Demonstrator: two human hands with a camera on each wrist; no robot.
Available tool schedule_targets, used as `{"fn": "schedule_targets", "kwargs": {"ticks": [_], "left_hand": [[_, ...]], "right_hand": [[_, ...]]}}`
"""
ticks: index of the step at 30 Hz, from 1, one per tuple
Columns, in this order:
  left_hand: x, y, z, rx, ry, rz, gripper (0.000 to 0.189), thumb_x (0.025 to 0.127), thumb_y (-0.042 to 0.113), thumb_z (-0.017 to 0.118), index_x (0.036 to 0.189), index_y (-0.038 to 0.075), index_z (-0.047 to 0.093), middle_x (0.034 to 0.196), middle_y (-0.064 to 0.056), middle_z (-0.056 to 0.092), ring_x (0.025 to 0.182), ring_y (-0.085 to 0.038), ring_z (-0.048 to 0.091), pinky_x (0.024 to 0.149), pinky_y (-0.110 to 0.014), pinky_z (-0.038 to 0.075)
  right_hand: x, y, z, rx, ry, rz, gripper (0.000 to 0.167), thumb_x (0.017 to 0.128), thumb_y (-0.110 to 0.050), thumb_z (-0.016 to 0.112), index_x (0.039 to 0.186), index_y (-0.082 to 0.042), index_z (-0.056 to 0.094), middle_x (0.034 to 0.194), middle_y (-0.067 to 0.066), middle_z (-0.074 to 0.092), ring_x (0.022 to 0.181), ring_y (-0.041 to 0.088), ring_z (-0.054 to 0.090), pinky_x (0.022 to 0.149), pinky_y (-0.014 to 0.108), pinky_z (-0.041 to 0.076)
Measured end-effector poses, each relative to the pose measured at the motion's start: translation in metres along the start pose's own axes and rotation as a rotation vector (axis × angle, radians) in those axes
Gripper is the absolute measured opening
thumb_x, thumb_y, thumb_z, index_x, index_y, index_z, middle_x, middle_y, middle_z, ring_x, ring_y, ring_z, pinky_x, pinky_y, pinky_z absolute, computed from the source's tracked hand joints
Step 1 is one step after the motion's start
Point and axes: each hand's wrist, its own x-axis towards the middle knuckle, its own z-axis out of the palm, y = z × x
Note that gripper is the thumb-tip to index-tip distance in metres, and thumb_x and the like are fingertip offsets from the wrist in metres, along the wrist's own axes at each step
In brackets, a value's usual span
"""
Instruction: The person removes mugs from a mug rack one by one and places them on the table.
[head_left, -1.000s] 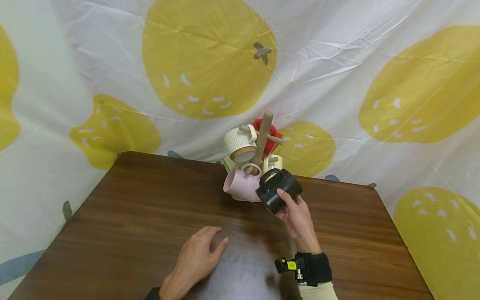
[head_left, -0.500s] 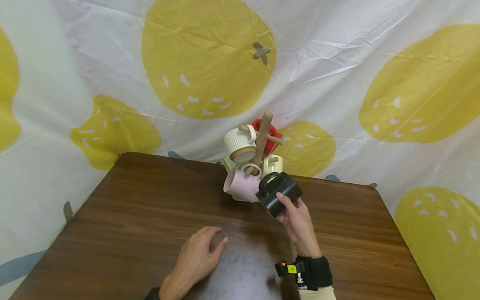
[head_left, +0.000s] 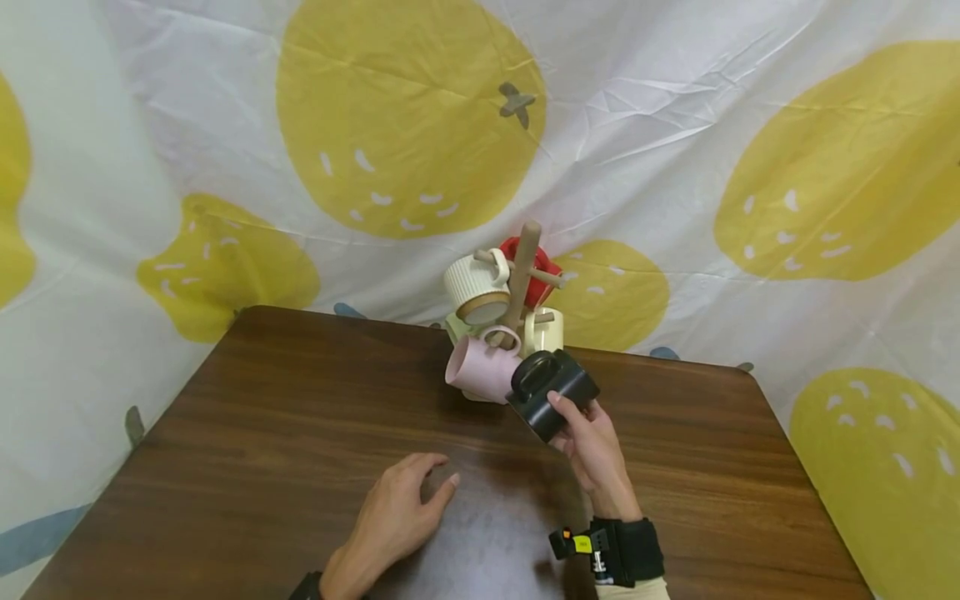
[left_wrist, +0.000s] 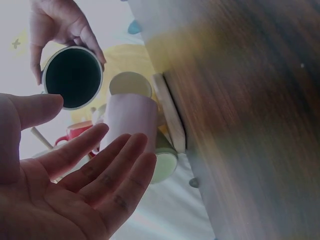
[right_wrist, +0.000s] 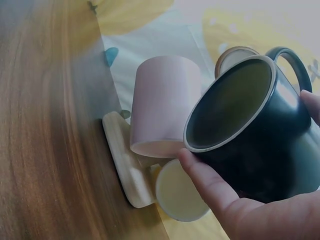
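Landmark: the tan wooden mug tree with a round post and pegs (head_left: 525,267), standing near the far edge of the dark brown wood-grain table (head_left: 247,433). The black cylindrical ceramic-looking mug (head_left: 574,382) is raised just in front of the mug tree, to its right. It lies tilted, mouth facing the left hand's side, handle uppermost. The right hand (head_left: 597,454) grasps its body, thumb on the near side; whether it touches the neighbouring pink mug cannot be determined. The left hand (head_left: 397,508) is nearer the person, in front of the mug tree and to its left; its fingers are relaxed, slightly bent, and hold nothing. On the mug tree: a smooth pink cylindrical mug (head_left: 480,372), low front left; a white ribbed mug with tan base (head_left: 472,282), upper left; a glossy red mug (head_left: 543,288), behind the post; a pale yellow mug (head_left: 553,335), lower right. A pale green mug (left_wrist: 165,169) sits low on its left, mostly hidden in the head view.
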Motion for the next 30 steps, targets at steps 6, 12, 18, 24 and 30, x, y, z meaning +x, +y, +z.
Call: {"fn": "schedule_targets", "kwargs": {"ticks": [6, 12, 18, 24, 30], "left_hand": [[0.002, 0.002, -0.001, -0.015, -0.021, -0.004, 0.029, 0.093, 0.030, 0.069, 0.111, 0.007, 0.071, 0.111, -0.007, 0.071, 0.103, -0.025, 0.067, 0.086, -0.046, 0.054], [0.005, 0.004, -0.003, -0.044, -0.042, 0.006, 0.029, 0.093, 0.030, 0.068, 0.111, 0.008, 0.071, 0.109, -0.007, 0.071, 0.099, -0.024, 0.067, 0.082, -0.044, 0.054], [0.007, 0.007, -0.002, -0.044, -0.027, 0.021, 0.027, 0.092, 0.028, 0.069, 0.110, 0.009, 0.071, 0.108, -0.006, 0.071, 0.097, -0.023, 0.067, 0.081, -0.041, 0.054], [0.010, 0.009, -0.001, -0.051, -0.003, 0.032, 0.026, 0.091, 0.026, 0.070, 0.110, 0.008, 0.071, 0.107, -0.007, 0.072, 0.096, -0.023, 0.067, 0.082, -0.041, 0.054], [0.012, 0.012, -0.003, -0.056, 0.018, 0.041, 0.024, 0.090, 0.025, 0.071, 0.108, 0.008, 0.072, 0.105, -0.006, 0.072, 0.095, -0.023, 0.067, 0.081, -0.040, 0.054]], "right_hand": [[-0.001, 0.000, -0.002, 0.025, -0.020, 0.008, 0.058, 0.096, -0.019, 0.063, 0.145, -0.004, 0.035, 0.140, 0.023, 0.050, 0.105, 0.021, 0.067, 0.084, 0.037, 0.057], [-0.002, 0.004, -0.004, 0.008, -0.025, 0.001, 0.059, 0.095, -0.017, 0.064, 0.144, -0.003, 0.035, 0.137, 0.021, 0.050, 0.103, 0.020, 0.066, 0.083, 0.035, 0.056], [-0.006, 0.008, -0.005, -0.027, -0.034, 0.002, 0.059, 0.094, -0.017, 0.065, 0.144, -0.005, 0.036, 0.137, 0.019, 0.048, 0.104, 0.021, 0.065, 0.085, 0.036, 0.056], [-0.009, 0.014, -0.004, -0.062, -0.028, 0.011, 0.059, 0.094, -0.016, 0.066, 0.144, -0.006, 0.037, 0.137, 0.019, 0.048, 0.109, 0.024, 0.064, 0.088, 0.039, 0.056], [-0.012, 0.021, -0.002, -0.083, -0.045, -0.009, 0.058, 0.092, -0.012, 0.068, 0.141, -0.004, 0.038, 0.130, 0.020, 0.050, 0.107, 0.025, 0.065, 0.088, 0.041, 0.056]]}}
